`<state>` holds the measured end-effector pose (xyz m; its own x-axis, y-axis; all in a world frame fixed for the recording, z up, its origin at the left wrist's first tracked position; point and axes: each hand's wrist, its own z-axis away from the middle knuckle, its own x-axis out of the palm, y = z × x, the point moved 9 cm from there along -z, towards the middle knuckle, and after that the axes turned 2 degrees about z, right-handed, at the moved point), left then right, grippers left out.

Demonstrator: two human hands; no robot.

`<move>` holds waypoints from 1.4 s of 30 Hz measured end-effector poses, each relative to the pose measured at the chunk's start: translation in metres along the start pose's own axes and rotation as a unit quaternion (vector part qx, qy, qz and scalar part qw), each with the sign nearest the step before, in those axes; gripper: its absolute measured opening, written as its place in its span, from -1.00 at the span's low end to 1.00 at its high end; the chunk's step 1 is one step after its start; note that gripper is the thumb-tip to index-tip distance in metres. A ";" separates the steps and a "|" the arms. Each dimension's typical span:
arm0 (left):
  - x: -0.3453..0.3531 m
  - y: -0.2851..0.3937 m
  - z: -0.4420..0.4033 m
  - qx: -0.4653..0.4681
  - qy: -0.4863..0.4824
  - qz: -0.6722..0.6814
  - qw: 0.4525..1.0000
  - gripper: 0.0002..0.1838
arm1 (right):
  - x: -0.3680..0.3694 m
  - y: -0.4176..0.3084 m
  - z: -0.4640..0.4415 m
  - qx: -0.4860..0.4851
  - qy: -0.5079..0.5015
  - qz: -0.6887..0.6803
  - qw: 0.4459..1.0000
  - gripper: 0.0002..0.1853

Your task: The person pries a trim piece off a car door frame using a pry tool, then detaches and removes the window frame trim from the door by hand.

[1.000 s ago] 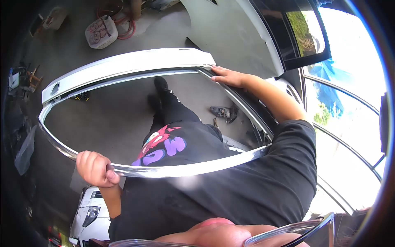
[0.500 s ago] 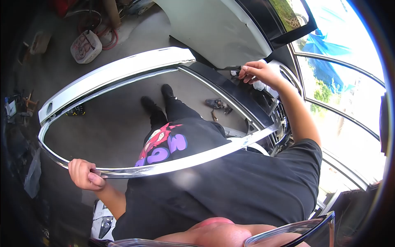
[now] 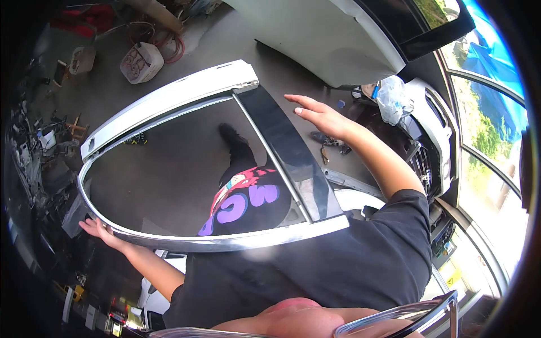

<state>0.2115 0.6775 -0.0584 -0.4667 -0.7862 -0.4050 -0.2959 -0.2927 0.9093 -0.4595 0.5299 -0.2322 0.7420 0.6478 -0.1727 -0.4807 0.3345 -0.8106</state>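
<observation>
A white car door (image 3: 169, 107) with a window frame stretches across the view in front of my body. Bright chrome trim (image 3: 225, 242) runs along its near edge, and a glossy black pillar panel (image 3: 282, 146) forms its right side. At the frame's lower left corner, my left hand (image 3: 100, 230) touches the trim with its fingers stretched out and apart. My right hand (image 3: 322, 117) is open in the air to the right of the black panel, holding nothing. Through the window opening I see the floor, a dark shoe and part of my printed shirt.
A large pale car panel (image 3: 321, 39) stands at the top. To the right are a bumper (image 3: 437, 124) and a plastic bag (image 3: 391, 101). A white tub (image 3: 141, 63) with red hose sits upper left. Car parts (image 3: 39, 146) clutter the far left.
My left hand has loosened from its grip on the trim to outstretched fingers. My right hand has moved left toward the black panel and opened. The view has shifted, and the door appears turned.
</observation>
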 end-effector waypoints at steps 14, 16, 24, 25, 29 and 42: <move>-0.004 -0.030 -0.004 -0.237 0.022 0.256 0.937 -0.63 | -0.005 0.015 -0.115 -0.264 0.082 0.089 0.957 -0.50; -0.004 -0.029 -0.003 -0.242 0.023 0.256 0.936 -0.65 | 0.000 0.010 -0.115 -0.293 0.082 0.127 0.944 -0.54; -0.003 -0.023 0.008 -0.244 0.054 0.257 0.934 -0.60 | 0.003 -0.013 -0.123 -0.337 0.092 0.161 0.923 -0.66; 0.000 -0.021 0.010 -0.251 0.070 0.256 0.931 -0.59 | 0.002 -0.015 -0.124 -0.337 0.088 0.171 0.922 -0.67; -0.003 -0.025 0.007 -0.245 0.060 0.263 0.931 -0.57 | 0.009 -0.026 -0.126 -0.350 0.068 0.224 0.907 -0.70; -0.006 -0.025 -0.002 -0.208 0.015 0.271 0.940 -0.67 | 0.018 -0.047 -0.106 -0.397 0.046 0.251 0.882 -0.60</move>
<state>0.2238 0.6886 -0.0788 -0.4302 -0.8940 0.1250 0.3320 -0.0279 0.9429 -0.3741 0.4536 -0.2560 0.5811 0.5070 -0.6366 -0.3087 -0.5864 -0.7489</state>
